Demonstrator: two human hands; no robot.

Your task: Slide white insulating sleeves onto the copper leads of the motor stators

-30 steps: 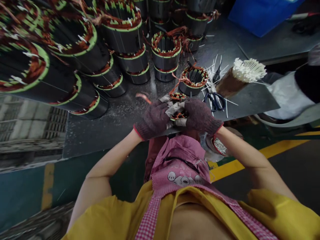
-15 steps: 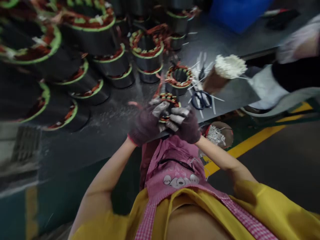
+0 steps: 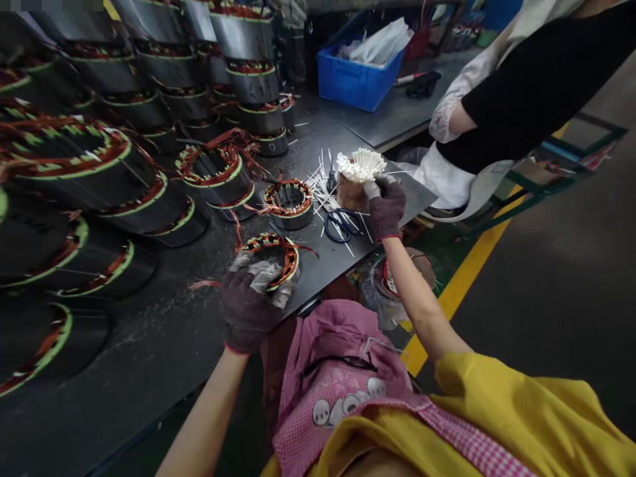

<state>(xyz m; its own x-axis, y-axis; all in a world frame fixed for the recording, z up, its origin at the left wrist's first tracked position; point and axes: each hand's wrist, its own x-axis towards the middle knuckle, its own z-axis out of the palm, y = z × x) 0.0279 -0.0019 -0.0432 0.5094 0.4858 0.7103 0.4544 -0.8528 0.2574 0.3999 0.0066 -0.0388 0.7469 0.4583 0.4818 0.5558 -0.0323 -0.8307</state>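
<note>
My left hand [image 3: 253, 301], in a dark glove with worn grey fingertips, is closed around the near side of a small motor stator [image 3: 291, 265]. This stator has copper windings and loose red leads, and stands near the table's front edge. My right hand [image 3: 387, 207], gloved alike, is at a brown cup [image 3: 350, 193] packed with thin white sticks [image 3: 362, 164]. Its fingers are drawn together at the bundle's near right side; what lies between the tips is hidden. A second small stator [image 3: 289, 205] stands just behind the held one. Dark-handled scissors [image 3: 338, 226] lie before the cup.
Stacked larger stators [image 3: 163, 199] fill the table's left and back. Loose white sticks [image 3: 320, 179] are strewn beside the cup. A blue bin [image 3: 348, 83] holds white plastic. A seated person in black [image 3: 536, 79] is at the right. A lined bucket [image 3: 382, 291] stands below the table edge.
My right hand has left the small stator and moved right to the cup of white sticks. My left hand stays on the stator. The camera view has shifted, showing more of the table's back.
</note>
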